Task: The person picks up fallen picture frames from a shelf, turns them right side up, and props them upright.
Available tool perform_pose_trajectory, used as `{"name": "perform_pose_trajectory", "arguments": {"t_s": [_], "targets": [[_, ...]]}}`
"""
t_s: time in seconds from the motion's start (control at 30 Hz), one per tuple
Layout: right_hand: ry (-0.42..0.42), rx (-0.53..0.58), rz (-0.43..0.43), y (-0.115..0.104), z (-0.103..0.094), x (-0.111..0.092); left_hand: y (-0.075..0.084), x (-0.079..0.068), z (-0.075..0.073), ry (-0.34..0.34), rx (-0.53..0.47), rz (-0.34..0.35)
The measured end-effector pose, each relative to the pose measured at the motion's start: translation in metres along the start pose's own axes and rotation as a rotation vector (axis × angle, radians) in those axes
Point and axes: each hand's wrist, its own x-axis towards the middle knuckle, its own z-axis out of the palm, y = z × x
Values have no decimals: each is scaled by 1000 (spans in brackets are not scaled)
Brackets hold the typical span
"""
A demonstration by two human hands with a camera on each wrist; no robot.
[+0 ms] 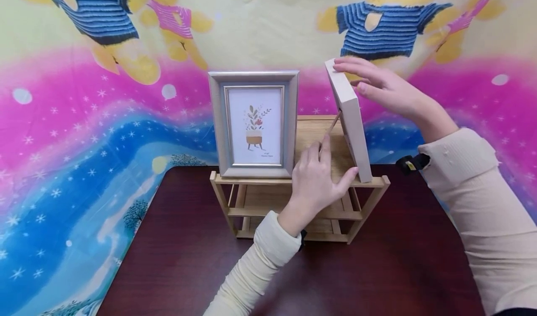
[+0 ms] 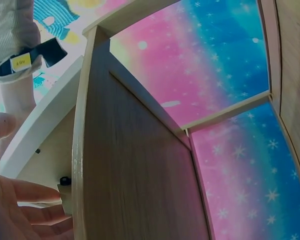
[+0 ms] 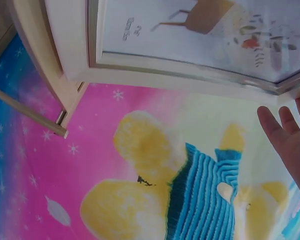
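A light picture frame (image 1: 356, 125) stands turned nearly edge-on and leaning on the right part of a wooden rack's top shelf (image 1: 312, 125). My right hand (image 1: 390, 90) rests its fingers on that frame's top edge; in the right wrist view its fingertips are right at a corner of the frame (image 3: 175, 75). My left hand (image 1: 314, 181) is behind the frame, fingers extended close to the thin back leg (image 1: 334, 122), thumb at the frame's lower edge. In the left wrist view, the left fingers (image 2: 40, 215) reach the frame's back, partly hidden by the rack.
A second, silvery picture frame (image 1: 216, 120) with a potted-plant print stands upright at the rack's left. The rack's lower shelves (image 1: 268, 197) are below, on a dark red-brown table (image 1: 176, 250). A patterned cloth (image 1: 54, 134) with cartoon bears hangs behind.
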Motion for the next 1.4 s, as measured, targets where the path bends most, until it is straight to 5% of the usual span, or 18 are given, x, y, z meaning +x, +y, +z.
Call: {"name": "perform_pose_trajectory", "arguments": {"t_s": [0.37, 0.7, 0.87, 1.4], "targets": [[41, 86, 234, 12, -3, 17, 6, -2, 3, 26, 6, -40], [54, 67, 266, 8, -1, 21, 15, 1, -1, -204, 45, -151], [63, 21, 316, 6, -2, 22, 16, 2, 0, -268, 58, -180], [151, -37, 422, -1, -5, 12, 9, 0, 4, -266, 29, -153]]}}
